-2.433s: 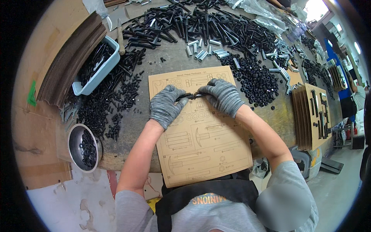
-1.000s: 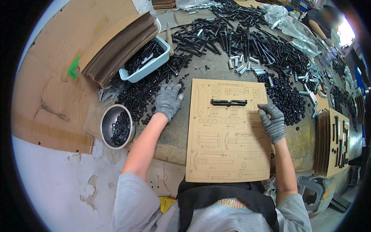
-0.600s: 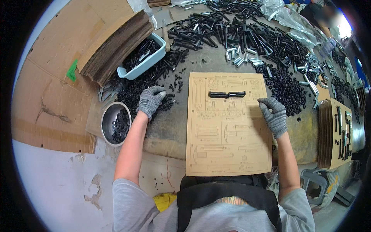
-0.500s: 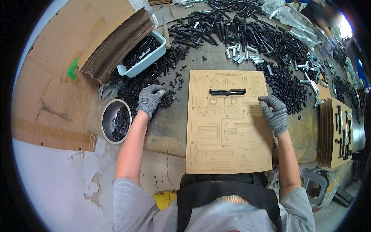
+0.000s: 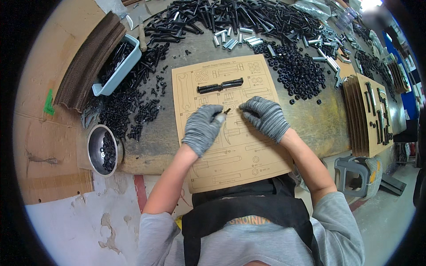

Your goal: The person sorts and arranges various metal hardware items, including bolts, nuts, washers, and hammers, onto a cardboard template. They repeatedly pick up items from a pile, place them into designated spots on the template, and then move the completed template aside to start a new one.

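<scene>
In grey striped gloves, both my hands are over a printed cardboard sheet [image 5: 230, 175] with outlines of hardware. My left hand [image 5: 202, 128] pinches a small black screw [image 5: 227, 111] between thumb and fingertips. Close to its right, my right hand [image 5: 265, 117] has its fingers pressed together; whatever is in them cannot be made out. Two black cylindrical parts [image 5: 219, 85] lie end to end across the upper part of the sheet, above my hands.
Loose black screws [image 5: 128, 111] cover the bench at left, near a steel bowl [image 5: 93, 153] of black rings and a light blue bin [image 5: 117, 73]. Black nuts [image 5: 297, 73], silver tubes [image 5: 230, 43] and black clamp-like parts [image 5: 213, 20] lie beyond. Packed cards [image 5: 361, 117] stand at right.
My left hand has come from the screw pile to the sheet, now with a screw in its fingertips. My right hand has moved inward beside it. The whole view has turned somewhat.
</scene>
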Demonstrator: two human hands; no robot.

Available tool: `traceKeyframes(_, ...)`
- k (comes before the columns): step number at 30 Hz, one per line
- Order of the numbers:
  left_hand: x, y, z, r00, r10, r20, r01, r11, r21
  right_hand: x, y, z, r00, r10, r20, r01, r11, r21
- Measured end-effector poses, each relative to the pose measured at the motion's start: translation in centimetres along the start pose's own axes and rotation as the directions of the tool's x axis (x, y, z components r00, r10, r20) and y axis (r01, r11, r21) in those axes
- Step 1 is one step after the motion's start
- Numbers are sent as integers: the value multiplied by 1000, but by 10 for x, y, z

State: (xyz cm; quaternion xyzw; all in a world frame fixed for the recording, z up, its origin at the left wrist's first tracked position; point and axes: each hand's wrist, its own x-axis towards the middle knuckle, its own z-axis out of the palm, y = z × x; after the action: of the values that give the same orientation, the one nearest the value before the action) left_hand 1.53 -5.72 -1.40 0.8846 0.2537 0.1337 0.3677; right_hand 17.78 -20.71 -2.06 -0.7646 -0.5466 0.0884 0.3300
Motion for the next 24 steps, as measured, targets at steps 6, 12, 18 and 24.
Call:
traceKeyframes(6,-9,-17,-24,991,-137,6,137,989,-51,13,-10,6,999,-17,44,18,1000,-22)
traceKeyframes(12,-25,-12,-29,999,-39,-26,42,985,165,34,-25,16,956,-163,245,232,930,-284)
traceKeyframes(18,-36,-23,-31,992,71,-102,-33,942,334,33,-33,20,966,6,257,101,911,-399)
traceKeyframes(24,-30,-13,-38,997,36,-75,-14,962,274,29,-2,3,970,203,132,-221,965,142)
